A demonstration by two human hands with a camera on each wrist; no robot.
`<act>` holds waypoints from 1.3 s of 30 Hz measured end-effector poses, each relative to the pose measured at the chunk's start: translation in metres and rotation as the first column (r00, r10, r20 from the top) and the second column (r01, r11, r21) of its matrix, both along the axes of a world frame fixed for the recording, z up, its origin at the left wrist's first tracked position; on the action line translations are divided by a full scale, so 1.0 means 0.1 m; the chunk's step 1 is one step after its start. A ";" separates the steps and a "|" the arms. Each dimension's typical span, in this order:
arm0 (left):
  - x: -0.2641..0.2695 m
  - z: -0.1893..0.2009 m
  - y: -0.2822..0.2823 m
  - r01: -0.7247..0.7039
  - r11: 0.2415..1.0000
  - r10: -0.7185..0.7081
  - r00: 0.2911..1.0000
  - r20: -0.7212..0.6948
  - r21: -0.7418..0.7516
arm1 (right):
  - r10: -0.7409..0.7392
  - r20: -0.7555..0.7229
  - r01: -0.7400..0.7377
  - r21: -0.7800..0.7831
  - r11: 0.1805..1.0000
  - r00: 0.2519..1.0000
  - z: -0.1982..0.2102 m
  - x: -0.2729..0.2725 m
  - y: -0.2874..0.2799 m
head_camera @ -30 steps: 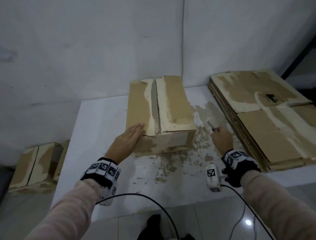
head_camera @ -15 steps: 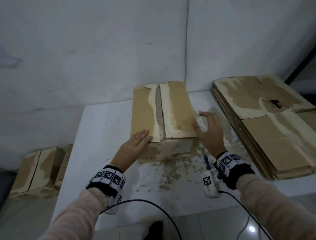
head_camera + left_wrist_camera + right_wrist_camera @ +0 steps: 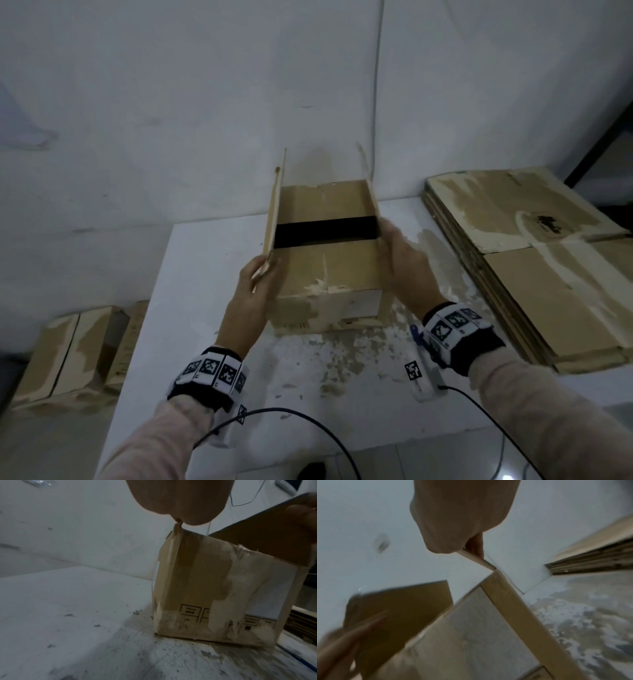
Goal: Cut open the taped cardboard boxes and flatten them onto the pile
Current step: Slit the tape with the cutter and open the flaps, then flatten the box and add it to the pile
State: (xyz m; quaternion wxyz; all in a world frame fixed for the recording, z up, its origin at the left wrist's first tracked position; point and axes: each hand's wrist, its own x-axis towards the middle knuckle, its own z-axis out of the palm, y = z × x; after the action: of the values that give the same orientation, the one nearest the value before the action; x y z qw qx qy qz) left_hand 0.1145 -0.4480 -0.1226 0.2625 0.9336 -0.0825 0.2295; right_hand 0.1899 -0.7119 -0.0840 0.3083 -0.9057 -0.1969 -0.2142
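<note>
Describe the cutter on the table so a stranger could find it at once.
Start at the white table, then the open cardboard box on it. The cutter lies just right of the box's near corner, beside the right hand's wristband: the only blue thing there.

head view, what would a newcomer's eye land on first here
First, the cardboard box mid-table, its two top flaps held upright by the left hand and the right hand, with a dark gap showing inside. Next, the pile of flattened cardboard at the table's right.
</note>
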 end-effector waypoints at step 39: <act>0.19 0.03 0.62 -0.115 0.962 -0.024 0.868 -0.496 -0.248 | -0.339 -0.645 -0.142 -0.574 0.807 0.684 0.20 0.70 0.64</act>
State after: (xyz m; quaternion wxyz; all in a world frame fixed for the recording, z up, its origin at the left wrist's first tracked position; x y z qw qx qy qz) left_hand 0.1332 -0.3856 -0.1194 0.3937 0.9183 0.0415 -0.0016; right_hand 0.2599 -0.6478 -0.0638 0.0551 -0.9734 -0.0630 0.2133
